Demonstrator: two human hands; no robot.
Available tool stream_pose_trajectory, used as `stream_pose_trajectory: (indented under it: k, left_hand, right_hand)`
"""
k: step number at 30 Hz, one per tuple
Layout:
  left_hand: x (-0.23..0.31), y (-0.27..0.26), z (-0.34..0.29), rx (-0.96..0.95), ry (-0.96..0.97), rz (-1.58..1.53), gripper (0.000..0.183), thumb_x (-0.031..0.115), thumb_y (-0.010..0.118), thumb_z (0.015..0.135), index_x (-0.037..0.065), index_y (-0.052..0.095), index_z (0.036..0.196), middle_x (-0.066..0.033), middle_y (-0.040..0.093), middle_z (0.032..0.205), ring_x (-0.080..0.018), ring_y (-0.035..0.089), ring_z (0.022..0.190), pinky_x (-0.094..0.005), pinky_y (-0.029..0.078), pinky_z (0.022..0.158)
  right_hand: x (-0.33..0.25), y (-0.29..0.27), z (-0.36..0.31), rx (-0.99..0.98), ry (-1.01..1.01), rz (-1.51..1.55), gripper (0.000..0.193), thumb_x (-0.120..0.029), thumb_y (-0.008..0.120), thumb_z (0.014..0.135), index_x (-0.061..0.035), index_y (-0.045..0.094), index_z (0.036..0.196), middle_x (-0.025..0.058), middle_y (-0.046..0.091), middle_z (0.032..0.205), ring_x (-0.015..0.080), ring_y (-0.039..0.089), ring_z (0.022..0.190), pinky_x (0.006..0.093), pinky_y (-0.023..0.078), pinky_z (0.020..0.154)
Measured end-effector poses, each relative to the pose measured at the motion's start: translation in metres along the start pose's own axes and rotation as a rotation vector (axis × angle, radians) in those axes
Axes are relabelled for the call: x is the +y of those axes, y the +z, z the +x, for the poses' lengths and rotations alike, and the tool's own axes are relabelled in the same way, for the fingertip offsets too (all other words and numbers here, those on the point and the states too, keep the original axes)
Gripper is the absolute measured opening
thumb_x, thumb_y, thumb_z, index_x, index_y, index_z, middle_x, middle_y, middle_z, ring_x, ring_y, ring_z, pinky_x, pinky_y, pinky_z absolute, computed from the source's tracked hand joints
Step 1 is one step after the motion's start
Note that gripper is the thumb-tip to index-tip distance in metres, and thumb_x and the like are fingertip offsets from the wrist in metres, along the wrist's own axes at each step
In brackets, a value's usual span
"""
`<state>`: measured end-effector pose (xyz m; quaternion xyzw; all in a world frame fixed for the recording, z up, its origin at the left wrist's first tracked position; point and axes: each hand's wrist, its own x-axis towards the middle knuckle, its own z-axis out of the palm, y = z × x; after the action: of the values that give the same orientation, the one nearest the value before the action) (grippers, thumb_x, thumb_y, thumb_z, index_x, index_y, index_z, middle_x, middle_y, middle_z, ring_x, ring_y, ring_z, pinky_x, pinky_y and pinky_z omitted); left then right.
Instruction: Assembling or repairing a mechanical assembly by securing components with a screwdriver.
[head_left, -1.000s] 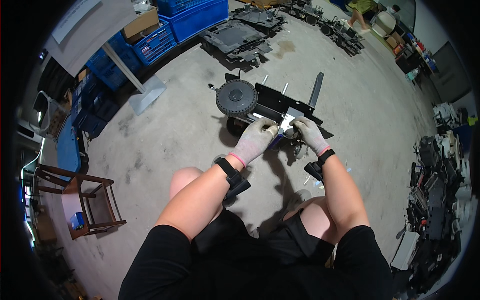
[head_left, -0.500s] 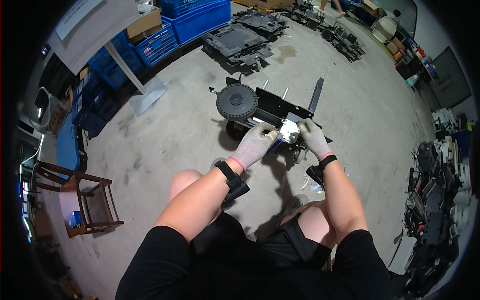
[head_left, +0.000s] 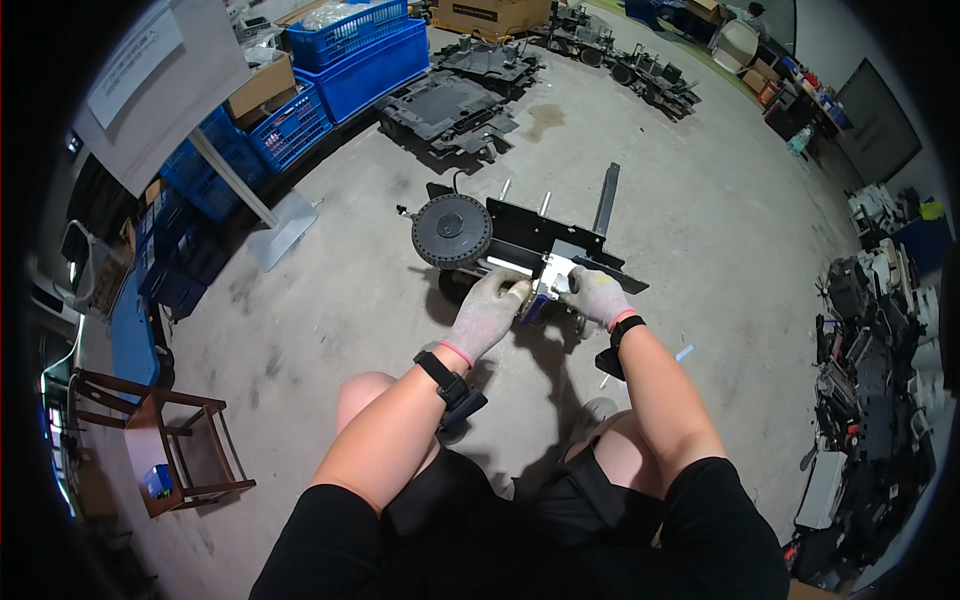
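Note:
A black metal frame with a large dark wheel at its left side stands on the floor in front of my knees. At the frame's near side is a shiny silver metal bracket. My left hand, in a pale work glove, has its fingers bent against the left side of the bracket, by a blue-edged part. Gloved too, my right hand has curled fingers at the bracket's right side. What lies between the fingertips of either hand is too small to make out.
A signboard's metal base stands to the left, near blue crates. A wooden chair is at lower left. Dark chassis parts lie farther back. Piled scrap parts line the right side.
My view has shifted, so the frame and hands appear farther left and the surroundings lower. My right hand now sits lower against the bracket, its fingers closer to my left hand.

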<state>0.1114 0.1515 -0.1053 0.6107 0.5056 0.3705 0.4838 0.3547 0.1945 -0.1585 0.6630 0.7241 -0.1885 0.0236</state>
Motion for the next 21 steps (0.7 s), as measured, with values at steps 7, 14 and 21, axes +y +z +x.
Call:
stream_pose_trajectory:
  k: [7, 14, 21]
  left_hand:
    - [0.011, 0.001, 0.003, 0.004, 0.018, 0.045, 0.033, 0.024, 0.059, 0.093, -0.003, 0.066, 0.110, -0.0173, 0.070, 0.099, -0.0231, 0.066, 0.090, -0.0348, 0.051, 0.085]
    - [0.003, 0.003, 0.013, -0.012, 0.020, -0.074, 0.029, 0.020, 0.058, 0.095, -0.003, 0.065, 0.111, -0.0138, 0.069, 0.102, -0.0185, 0.066, 0.091, -0.0319, 0.052, 0.084]
    - [0.024, 0.046, 0.019, -0.110, 0.162, 0.161, 0.027, 0.020, 0.055, 0.099, 0.000, 0.066, 0.113, -0.0110, 0.068, 0.103, -0.0157, 0.062, 0.091, -0.0302, 0.050, 0.083]
  right_hand:
    - [0.036, -0.037, -0.004, 0.178, 0.043, 0.093, 0.054, -0.046, 0.072, 0.076, -0.0036, 0.069, 0.109, 0.0213, 0.071, 0.104, 0.0366, 0.067, 0.100, 0.0428, 0.054, 0.088]
    - [0.114, -0.111, -0.099, 0.497, 0.349, 0.270, 0.053, -0.043, 0.074, 0.075, 0.0007, 0.071, 0.106, 0.0220, 0.071, 0.096, 0.0345, 0.069, 0.092, 0.0406, 0.053, 0.082]
    - [0.213, -0.046, -0.317, 0.586, 0.760, 0.174, 0.045, -0.043, 0.074, 0.077, -0.0046, 0.072, 0.101, 0.0197, 0.071, 0.098, 0.0349, 0.069, 0.094, 0.0419, 0.054, 0.082]
